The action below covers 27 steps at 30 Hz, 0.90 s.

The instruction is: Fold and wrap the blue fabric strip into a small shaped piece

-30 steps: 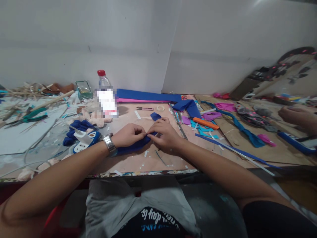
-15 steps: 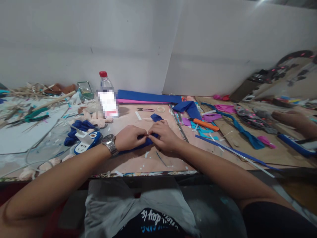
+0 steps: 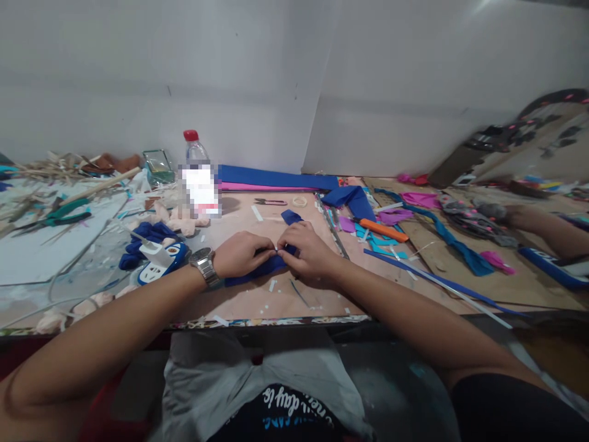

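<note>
A blue fabric strip (image 3: 251,274) runs under and between my hands on the table's pinkish surface. My left hand (image 3: 242,255), below a metal watch (image 3: 205,266), pinches the strip with thumb and forefinger. Right beside it, fingertips nearly touching, my right hand (image 3: 306,252) pinches the same strip; its other fingers are curled. One end of the strip sticks out beyond my right hand. Small thread snips (image 3: 270,202) and a pale ring of tape (image 3: 299,201) lie behind my hands.
Left: a power strip (image 3: 161,264) with a plug, green-handled pliers (image 3: 69,213), wooden sticks. Behind: a red-capped bottle (image 3: 197,150) and folded blue cloth (image 3: 276,178). Right: an orange cutter (image 3: 383,230), a long blue strip, coloured scraps, and another person's arm (image 3: 543,228).
My hands stay together, and more of the blue strip shows below my left fingers. The other person's hand at the right has shifted left toward the grey fabric.
</note>
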Motion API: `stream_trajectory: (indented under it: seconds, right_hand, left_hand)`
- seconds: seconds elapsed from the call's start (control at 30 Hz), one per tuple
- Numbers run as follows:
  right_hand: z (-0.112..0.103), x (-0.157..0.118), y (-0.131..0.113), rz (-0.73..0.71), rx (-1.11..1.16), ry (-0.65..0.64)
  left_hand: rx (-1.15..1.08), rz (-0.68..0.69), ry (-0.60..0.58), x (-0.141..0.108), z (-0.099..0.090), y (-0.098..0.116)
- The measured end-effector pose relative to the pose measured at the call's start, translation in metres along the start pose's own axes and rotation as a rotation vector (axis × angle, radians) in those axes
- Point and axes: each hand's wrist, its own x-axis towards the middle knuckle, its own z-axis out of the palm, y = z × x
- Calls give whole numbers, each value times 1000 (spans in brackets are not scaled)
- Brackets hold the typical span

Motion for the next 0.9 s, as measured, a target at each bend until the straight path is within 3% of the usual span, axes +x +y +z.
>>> stream_trajectory:
  seconds: [0.47,0.67,0.9]
  right_hand:
    - [1,1,3,-7,26,9]
    - [0,1,4,-26,51,116]
    - [1,1,6,-12,40,130]
  left_hand:
    - [4,-23,6,1,0,1]
    - [5,-24,12,1,0,2]
    - [-19,-4,8,0,-2,4]
